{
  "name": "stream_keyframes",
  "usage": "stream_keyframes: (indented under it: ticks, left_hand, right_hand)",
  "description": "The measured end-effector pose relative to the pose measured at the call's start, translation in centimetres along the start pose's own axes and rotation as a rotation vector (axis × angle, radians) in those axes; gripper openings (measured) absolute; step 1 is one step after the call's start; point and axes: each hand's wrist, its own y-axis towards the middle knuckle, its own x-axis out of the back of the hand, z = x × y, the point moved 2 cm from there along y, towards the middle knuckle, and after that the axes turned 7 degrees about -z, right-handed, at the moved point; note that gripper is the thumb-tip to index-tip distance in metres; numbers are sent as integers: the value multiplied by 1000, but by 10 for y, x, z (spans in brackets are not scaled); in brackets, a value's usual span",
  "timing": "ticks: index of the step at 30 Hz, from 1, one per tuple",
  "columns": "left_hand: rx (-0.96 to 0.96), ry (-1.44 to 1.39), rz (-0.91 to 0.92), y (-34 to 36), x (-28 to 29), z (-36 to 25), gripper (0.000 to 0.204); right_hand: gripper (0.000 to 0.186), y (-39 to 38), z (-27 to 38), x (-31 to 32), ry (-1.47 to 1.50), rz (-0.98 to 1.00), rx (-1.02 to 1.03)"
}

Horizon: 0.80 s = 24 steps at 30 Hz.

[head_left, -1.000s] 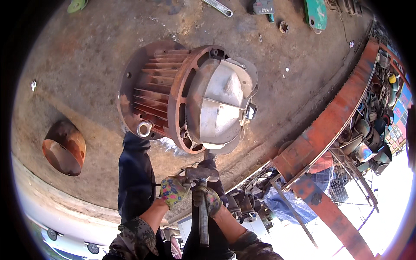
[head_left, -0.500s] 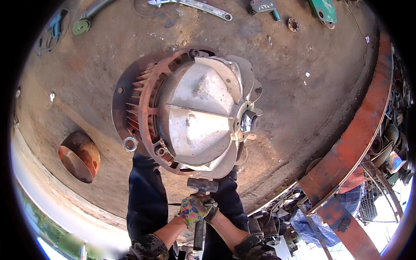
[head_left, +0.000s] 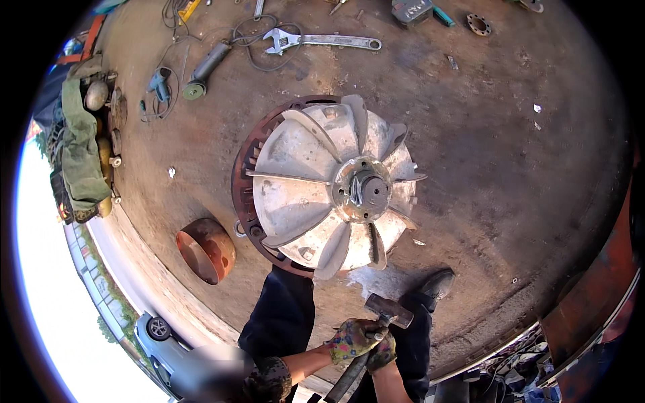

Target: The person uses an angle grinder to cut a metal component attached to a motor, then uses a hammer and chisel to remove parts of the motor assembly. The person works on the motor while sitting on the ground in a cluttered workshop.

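Gloved left hand (head_left: 349,339) and right hand (head_left: 381,350) both clenched round hammer (head_left: 376,329) handle, head raised above dark trousers (head_left: 282,322). Just beyond, grey finned motor (head_left: 316,195) on rusty floor (head_left: 504,168). Farther off: rusty pipe (head_left: 205,250), grinder (head_left: 205,68), wrench (head_left: 322,41).

The motor (head_left: 322,185) now shows its finned end cover face-on, shaft at centre, no longer side-on. The hammer (head_left: 376,332) head has swung from 12 toward 2 o'clock.

Bare floor (head_left: 510,201) is lying open right of the fan (head_left: 329,185); a wrench (head_left: 322,41) and grinder (head_left: 205,67) are crowding the far side.
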Motion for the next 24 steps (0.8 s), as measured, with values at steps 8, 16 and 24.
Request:
stream_keyframes:
  ticks: [8,16,24]
  left_hand:
    - [15,44,15,8,-6,-8,20]
    - [31,58,85,13,-9,-3,20]
    - [-66,130,7,11,-4,8,31]
  right_hand:
    - [51,-11,3,7,-156,131,198]
    - [52,11,-4,47,-143,41,181]
    - [53,2,-6,23,-200,85,196]
